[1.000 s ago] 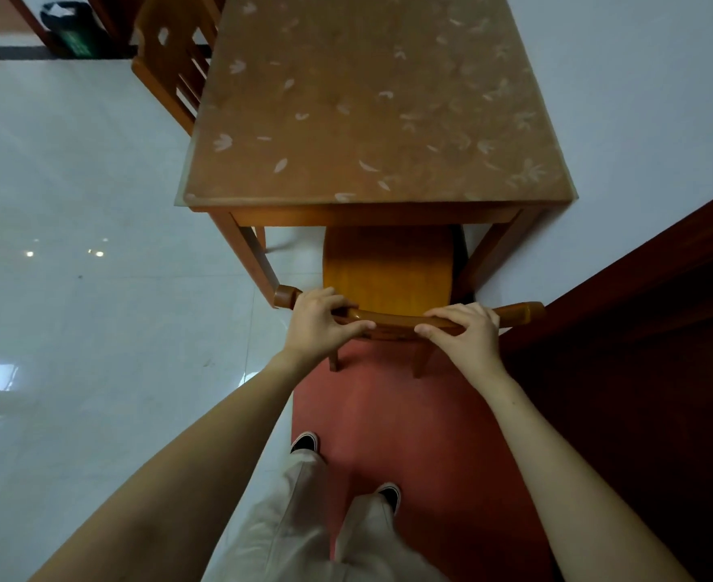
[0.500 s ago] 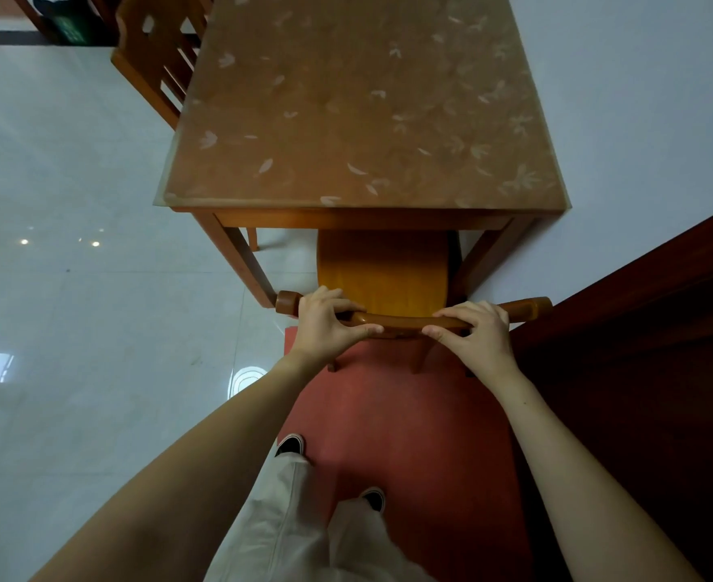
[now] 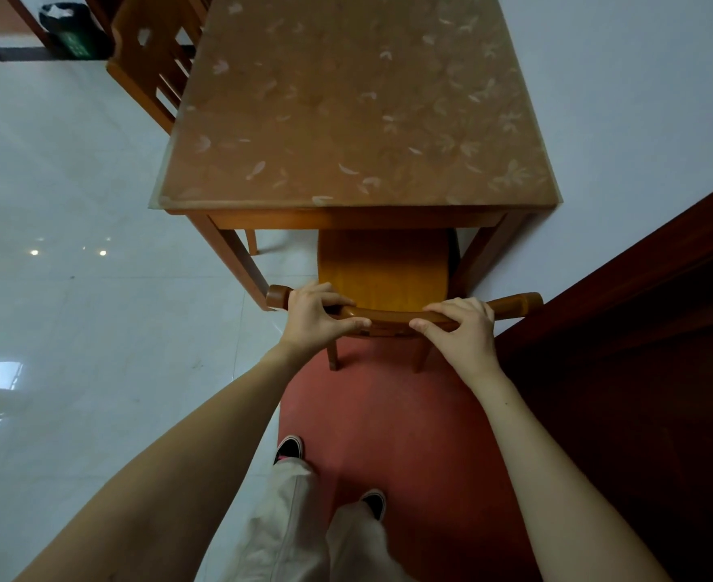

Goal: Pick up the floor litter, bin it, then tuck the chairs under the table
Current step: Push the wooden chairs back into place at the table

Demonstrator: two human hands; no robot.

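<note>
In the head view, the top rail (image 3: 392, 318) of the chair (image 3: 382, 270) is gripped by both hands. The left hand (image 3: 317, 319) is curled round it near its left end, and the right hand (image 3: 462, 329) is curled round it towards its right end, each with the thumb on the near side. The seat is partly under the surface (image 3: 346, 119), between the left leg (image 3: 237, 262) and the right leg (image 3: 481, 254), while the back legs stand on the red mat (image 3: 388, 413).

Several faults can be foreseen. The rail's right end lies just beside the dark wooden panel (image 3: 640, 329), so it could be scraped if the push is skewed rightward. The rail's left end is close to the left leg, which could be struck by a leftward skew. If the chair is driven fully home, the fingers could be caught between rail and surface edge. The mat could be dragged or bunched by the back legs.

A second chair (image 3: 153, 65) stands at the surface's left side; how far it is tucked cannot be told. The bin (image 3: 69, 31) stands well apart, in the far corner.
</note>
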